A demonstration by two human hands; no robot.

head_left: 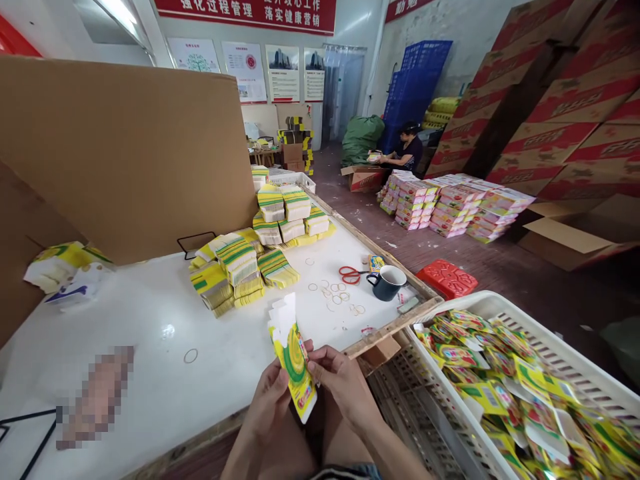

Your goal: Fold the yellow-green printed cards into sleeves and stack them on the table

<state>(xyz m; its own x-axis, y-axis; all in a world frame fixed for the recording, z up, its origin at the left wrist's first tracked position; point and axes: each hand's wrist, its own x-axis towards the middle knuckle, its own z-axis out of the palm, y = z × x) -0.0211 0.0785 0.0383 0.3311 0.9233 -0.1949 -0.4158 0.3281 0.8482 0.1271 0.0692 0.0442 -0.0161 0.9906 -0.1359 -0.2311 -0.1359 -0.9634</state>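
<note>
Both my hands hold a small stack of flat yellow and green packets upright over the front edge of the white table. My left hand grips the stack from the left side, fingers closed on it. My right hand pinches its right edge with thumb and fingers. Banded bundles of the same packets lie in piles on the table behind.
A white crate full of loose packets stands to my right. Rubber bands, red scissors and a dark mug lie on the table. A big cardboard sheet stands at the back. A person sits far off among boxes.
</note>
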